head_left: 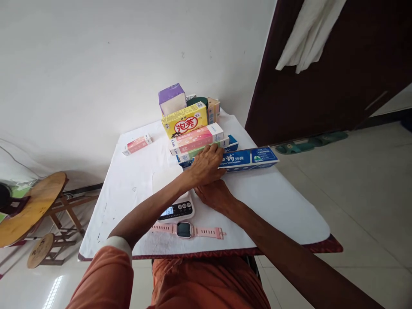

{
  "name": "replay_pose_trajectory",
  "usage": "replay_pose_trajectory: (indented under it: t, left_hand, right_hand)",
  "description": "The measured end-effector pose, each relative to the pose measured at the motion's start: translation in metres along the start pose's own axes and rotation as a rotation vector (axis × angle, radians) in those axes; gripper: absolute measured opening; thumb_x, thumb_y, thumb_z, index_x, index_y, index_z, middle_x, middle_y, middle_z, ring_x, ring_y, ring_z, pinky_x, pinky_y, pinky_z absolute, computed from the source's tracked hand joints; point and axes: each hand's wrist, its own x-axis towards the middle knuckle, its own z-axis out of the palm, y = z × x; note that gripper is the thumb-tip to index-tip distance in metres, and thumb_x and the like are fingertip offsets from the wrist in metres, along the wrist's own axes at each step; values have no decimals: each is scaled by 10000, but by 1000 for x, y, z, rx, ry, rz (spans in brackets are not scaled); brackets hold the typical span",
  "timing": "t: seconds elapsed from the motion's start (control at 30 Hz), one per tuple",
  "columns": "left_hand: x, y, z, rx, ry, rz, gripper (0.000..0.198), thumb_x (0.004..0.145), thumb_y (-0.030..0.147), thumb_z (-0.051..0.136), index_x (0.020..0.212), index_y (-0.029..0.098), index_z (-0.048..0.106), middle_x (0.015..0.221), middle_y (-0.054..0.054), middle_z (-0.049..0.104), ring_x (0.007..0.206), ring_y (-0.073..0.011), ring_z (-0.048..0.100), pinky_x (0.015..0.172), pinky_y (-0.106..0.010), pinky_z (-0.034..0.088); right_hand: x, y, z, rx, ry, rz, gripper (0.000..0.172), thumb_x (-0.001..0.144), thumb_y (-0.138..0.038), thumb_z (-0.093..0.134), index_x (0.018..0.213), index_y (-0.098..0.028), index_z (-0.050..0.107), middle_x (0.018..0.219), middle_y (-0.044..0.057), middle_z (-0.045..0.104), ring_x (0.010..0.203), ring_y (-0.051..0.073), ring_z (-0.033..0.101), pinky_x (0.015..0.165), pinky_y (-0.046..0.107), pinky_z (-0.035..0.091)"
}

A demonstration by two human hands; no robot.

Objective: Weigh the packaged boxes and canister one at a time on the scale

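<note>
A long blue toothpaste box (247,158) lies across the table with its left part covered by my left hand (207,165), whose fingers are closed over it. Just below, my right hand (215,194) is curled by the right edge of a white digital scale (167,178); the other hand partly hides it, and what its fingers hold, if anything, cannot be made out. The scale's display seems to read 363. Behind my hands are a stacked pink-and-white box (198,138), a green box (196,152) and more blue boxes (232,143).
A yellow snack box (185,121), a purple tissue pack (172,98) and a dark green lid (198,101) stand toward the wall. One small pink box (137,144) lies at left. A pink smartwatch (184,230) rests near the front edge. Wooden stools (41,251) stand left.
</note>
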Motion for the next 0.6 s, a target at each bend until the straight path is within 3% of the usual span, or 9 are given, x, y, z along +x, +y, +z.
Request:
replay_pose_trajectory:
  t: [0.07, 0.13, 0.2, 0.3, 0.37, 0.47, 0.6]
  left_hand:
    - [-15, 0, -13, -41, 72, 34, 416, 902, 231, 730, 1273, 159, 556, 1293, -165, 604, 1221, -330, 589, 1029, -479, 522]
    - [-39, -4, -30, -117, 134, 65, 408, 927, 254, 702, 1294, 182, 540, 1280, -142, 600, 1200, -309, 589, 1024, -468, 523]
    - [-71, -12, -46, -215, 182, 71, 376, 962, 298, 674, 1303, 216, 539, 1271, -114, 602, 1184, -283, 595, 1004, -441, 535]
    - [-124, -31, -58, -303, 209, -22, 401, 971, 353, 695, 1330, 250, 548, 1255, -91, 609, 1131, -255, 620, 969, -409, 547]
    - [-158, -48, -57, -315, 200, -103, 427, 968, 375, 710, 1349, 268, 551, 1245, -84, 610, 1114, -250, 625, 952, -403, 548]
    - [-199, -72, -44, -320, 168, -224, 430, 967, 375, 715, 1353, 274, 556, 1241, -75, 606, 1114, -247, 624, 950, -401, 543]
    - [-228, -95, -25, -335, 133, -304, 412, 971, 378, 705, 1342, 271, 562, 1236, -73, 604, 1121, -248, 618, 961, -407, 536]
  right_hand:
    - [0, -1, -2, 6, -31, 15, 407, 998, -197, 517, 1341, -90, 708, 1303, 253, 735, 1019, 350, 740, 736, 382, 513]
    - [0, -1, -5, 25, -110, 21, 350, 1009, -194, 496, 1236, -116, 751, 1226, 223, 770, 961, 329, 750, 700, 364, 498]
    - [1, -2, -7, 36, -150, 26, 341, 1034, -198, 453, 1144, -138, 771, 1155, 193, 793, 950, 312, 752, 690, 347, 480]
    - [2, -3, -10, 40, -116, 30, 335, 1049, -229, 452, 1205, -162, 741, 1197, 170, 784, 996, 301, 739, 690, 326, 450]
    - [2, -2, -10, 35, -102, 45, 318, 1040, -242, 476, 1226, -164, 721, 1203, 168, 780, 970, 289, 734, 675, 316, 420]
    - [0, -1, -8, 23, -125, 58, 277, 1034, -236, 476, 1133, -162, 724, 1044, 145, 801, 869, 271, 734, 635, 310, 351]
    - [-3, 1, -8, 41, -103, 37, 254, 1047, -237, 451, 1048, -176, 698, 954, 101, 799, 800, 240, 728, 610, 306, 280]
